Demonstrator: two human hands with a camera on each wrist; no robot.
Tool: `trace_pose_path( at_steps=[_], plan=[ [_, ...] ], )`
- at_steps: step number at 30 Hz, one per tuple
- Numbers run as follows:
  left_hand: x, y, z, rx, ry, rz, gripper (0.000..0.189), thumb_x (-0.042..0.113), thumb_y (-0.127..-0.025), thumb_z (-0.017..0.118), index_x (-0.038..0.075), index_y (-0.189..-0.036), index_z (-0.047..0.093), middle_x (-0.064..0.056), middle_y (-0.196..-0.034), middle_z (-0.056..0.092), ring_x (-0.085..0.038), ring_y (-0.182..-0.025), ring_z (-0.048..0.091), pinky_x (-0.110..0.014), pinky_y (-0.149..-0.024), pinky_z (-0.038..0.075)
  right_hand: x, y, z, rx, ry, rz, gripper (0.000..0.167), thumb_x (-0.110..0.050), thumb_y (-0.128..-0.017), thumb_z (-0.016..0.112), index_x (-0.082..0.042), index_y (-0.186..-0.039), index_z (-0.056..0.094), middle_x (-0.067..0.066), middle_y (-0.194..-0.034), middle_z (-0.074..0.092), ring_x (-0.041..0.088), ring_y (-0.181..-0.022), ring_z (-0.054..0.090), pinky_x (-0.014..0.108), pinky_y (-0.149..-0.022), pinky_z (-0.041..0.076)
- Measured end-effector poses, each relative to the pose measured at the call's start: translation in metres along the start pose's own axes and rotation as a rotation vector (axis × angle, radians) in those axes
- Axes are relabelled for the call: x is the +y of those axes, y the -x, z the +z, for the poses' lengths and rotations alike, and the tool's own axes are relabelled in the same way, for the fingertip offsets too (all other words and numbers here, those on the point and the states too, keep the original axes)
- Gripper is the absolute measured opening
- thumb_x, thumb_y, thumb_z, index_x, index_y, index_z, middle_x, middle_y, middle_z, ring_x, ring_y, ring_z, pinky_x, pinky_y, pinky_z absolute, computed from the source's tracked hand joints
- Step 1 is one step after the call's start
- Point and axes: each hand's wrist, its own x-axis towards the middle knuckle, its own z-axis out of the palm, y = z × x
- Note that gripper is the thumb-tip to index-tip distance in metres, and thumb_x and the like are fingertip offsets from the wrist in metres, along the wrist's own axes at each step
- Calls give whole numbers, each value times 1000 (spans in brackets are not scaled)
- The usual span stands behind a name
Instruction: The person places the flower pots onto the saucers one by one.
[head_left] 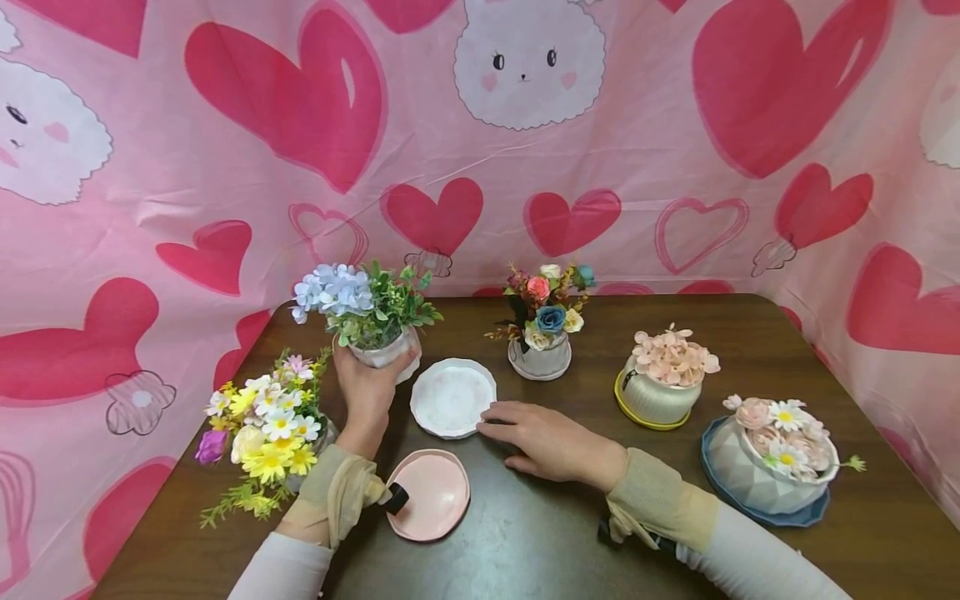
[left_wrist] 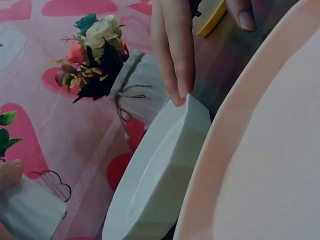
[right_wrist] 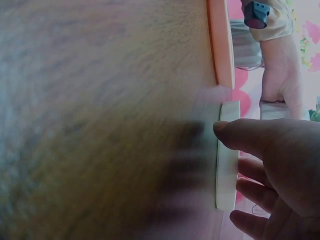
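My left hand grips a white pot that holds pale blue flowers and green leaves. The pot leans a little; whether its base touches the table I cannot tell. Right of it lies a round white saucer with a faceted rim. Extended fingers of my right hand touch the saucer's right edge. In the left wrist view those fingertips rest on the saucer's rim. The right wrist view shows my thumb beside the saucer. Nearer to me lies a pink saucer, partly behind the left wrist's camera.
A pot of yellow and white flowers stands by my left forearm. Behind the saucers is a white pot with mixed roses. To the right stand a cream pot on a yellow saucer and a faceted pot on a blue saucer.
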Motion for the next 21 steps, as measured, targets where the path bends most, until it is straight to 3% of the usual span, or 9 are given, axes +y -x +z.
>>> trace_pose_path(
  at_steps=[10,12,21],
  plan=[
    [40,13,2,-35,-8,-27,95,-11,-65,84,3,-145,34,-11,-142,46,-21,-130,44,-38,-114,34,0,0,1,2,7,-4,57,-29,-91,71,-15,-143,52,5,-146,52,20,-138,47,37,-114,41],
    [41,14,1,-36,-13,-20,94,-11,-65,84,2,-144,35,-12,-141,47,-22,-129,44,-39,-113,34,0,0,1,3,7,-5,57,-29,-91,71,-15,-143,52,5,-146,52,20,-138,47,37,-114,41],
    [18,5,-3,-45,-29,20,97,3,-61,93,13,-142,40,-2,-138,51,-15,-126,47,-37,-112,35,0,0,0,16,7,-12,58,-28,-90,72,-15,-143,53,5,-145,53,20,-137,48,36,-114,40]
  ],
)
